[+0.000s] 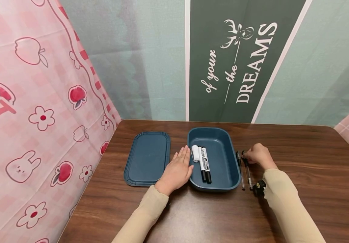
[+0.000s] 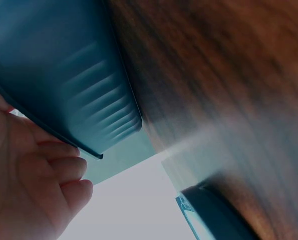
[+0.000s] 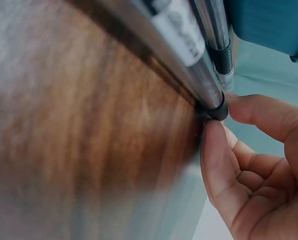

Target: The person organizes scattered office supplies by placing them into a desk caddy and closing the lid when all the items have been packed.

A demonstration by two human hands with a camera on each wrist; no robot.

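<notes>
**Right hand pinching the far end of a pen beside the blue box**

The black pen (image 1: 247, 172) lies flat on the counter (image 1: 314, 189), just right of the open blue box (image 1: 223, 158), its long axis running near to far and roughly parallel to the box's right wall. A second, thinner pen (image 1: 239, 170) lies alongside it, between it and the box. The right hand (image 1: 258, 155) has its grip at the pen's far end: in the right wrist view the thumb and a fingertip (image 3: 214, 150) close on the black end cap, the other fingers curled loosely behind. So the barrel stretches from the grip back toward the person, and the box opening lies to the left of it, close by.

The left hand (image 1: 179, 167) is flat, fingers straight and together, resting against the box's left outer wall, holding nothing. Inside the box, along its left side, lie two black-and-white markers (image 1: 205, 165) and a small white object, pointing near to far. The box's lid (image 1: 147, 158) lies flat further left.
</notes>
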